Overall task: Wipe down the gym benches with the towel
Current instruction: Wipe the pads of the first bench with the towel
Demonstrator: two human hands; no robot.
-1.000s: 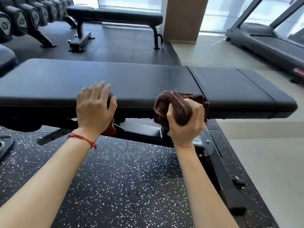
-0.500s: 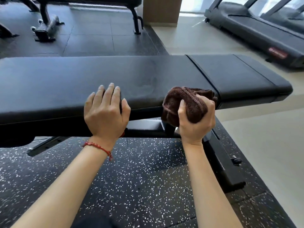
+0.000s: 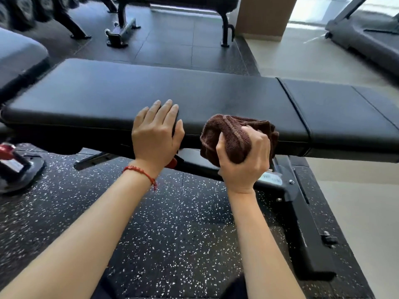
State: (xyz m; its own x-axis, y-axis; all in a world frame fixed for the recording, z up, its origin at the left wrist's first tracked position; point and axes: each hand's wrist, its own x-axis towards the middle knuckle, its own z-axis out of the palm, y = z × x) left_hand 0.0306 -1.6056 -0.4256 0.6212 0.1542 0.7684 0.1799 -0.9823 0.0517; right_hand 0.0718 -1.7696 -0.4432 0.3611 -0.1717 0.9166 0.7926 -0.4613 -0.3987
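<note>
towel bunched at the near edge of the bench

the right hand [image 3: 243, 157] has its fingers and thumb curled tight round a wadded brown towel [image 3: 232, 134], pressing it against the front edge of the black bench [image 3: 172, 93], just short of the seam between the long pad and the shorter seat pad. bunching it like this likely gives a firm lump to scrub the rim with. the left hand [image 3: 156, 132] lies flat beside it, fingers straight over the pad's edge, thumb down the side, probably to steady the body (a red bracelet [image 3: 140, 172] sits on that wrist).

around: a second bench [image 3: 172, 1] behind, a grey padded seat [image 3: 19, 55] at far left, a treadmill [image 3: 367, 37] at upper right, speckled rubber floor [image 3: 172, 223] below. the bench's frame [image 3: 302, 212] juts toward the person under the towel; it would crowd any wiping of the underside.
</note>
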